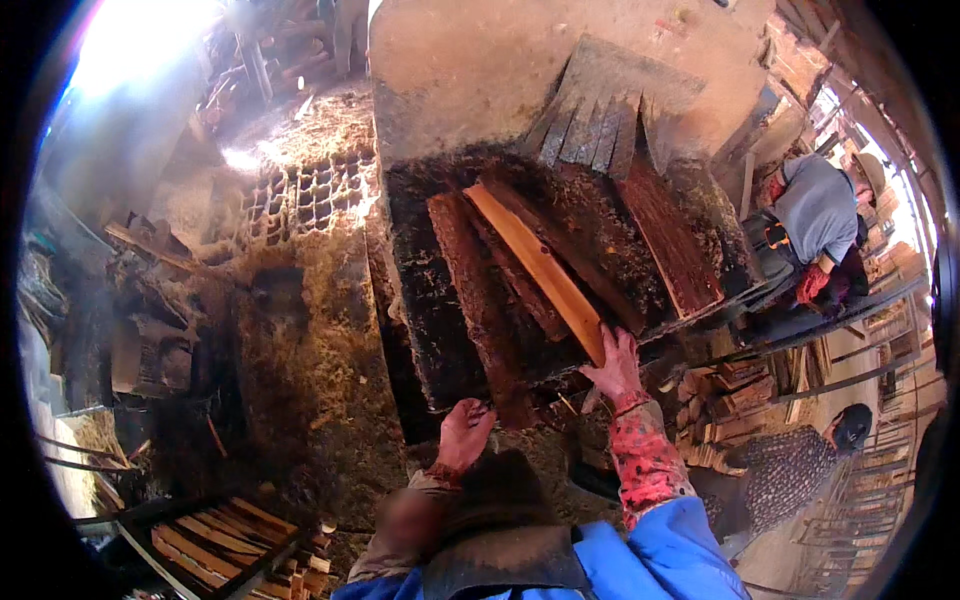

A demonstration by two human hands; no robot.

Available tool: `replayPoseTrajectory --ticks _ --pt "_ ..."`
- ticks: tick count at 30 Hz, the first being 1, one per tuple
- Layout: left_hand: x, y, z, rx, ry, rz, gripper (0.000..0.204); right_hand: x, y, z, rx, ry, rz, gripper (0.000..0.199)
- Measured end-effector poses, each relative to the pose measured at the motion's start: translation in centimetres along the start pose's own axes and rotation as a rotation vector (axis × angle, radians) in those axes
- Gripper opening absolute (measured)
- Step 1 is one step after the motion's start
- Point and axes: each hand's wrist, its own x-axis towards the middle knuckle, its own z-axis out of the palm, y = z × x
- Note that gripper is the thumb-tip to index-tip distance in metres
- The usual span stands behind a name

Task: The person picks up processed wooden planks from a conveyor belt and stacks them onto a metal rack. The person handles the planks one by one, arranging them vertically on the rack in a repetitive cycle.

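A long plank with a bright orange sawn face (pixel 535 260) slants across the dark work table (pixel 425 330). Its near end lies between the thumb and fingers of my right hand (pixel 614 370), which grips it. My left hand (pixel 464 435) is at the table's near edge, fingers curled; what they hold, if anything, is hidden. Just right of that hand is the near end of a dark bark-covered slab (pixel 480 310). Between this slab and the orange plank lies another dark board (pixel 520 285). A wider reddish-brown slab (pixel 670 245) rests farther right.
Overlapping grey strips (pixel 595 125) hang over the table's far side. A co-worker in a grey shirt (pixel 815 205) bends at the right; another in a patterned shirt (pixel 785 475) is lower right. Cut wood (pixel 725 390) is stacked between them. A frame of slats (pixel 215 540) stands lower left.
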Motion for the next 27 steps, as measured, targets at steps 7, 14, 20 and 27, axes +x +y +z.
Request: replayPoseTrajectory --ticks 7,14,20,27 --pt "0.4 2.5 2.7 -0.150 0.019 -0.051 0.049 -3.5 -2.7 -0.1 0.428 0.051 -0.175 0.071" --pt "2.2 6.1 4.0 -0.262 0.189 0.009 0.043 -7.1 -7.0 1.2 0.599 0.021 -0.125 0.074" --pt "4.5 7.7 4.7 -0.287 0.339 0.024 0.053 -7.2 -9.3 0.6 0.552 -0.057 -0.149 0.073" --pt "6.5 5.2 3.4 -0.156 0.308 0.113 0.074 -1.5 -8.1 -2.7 0.535 -0.179 -0.357 0.038"
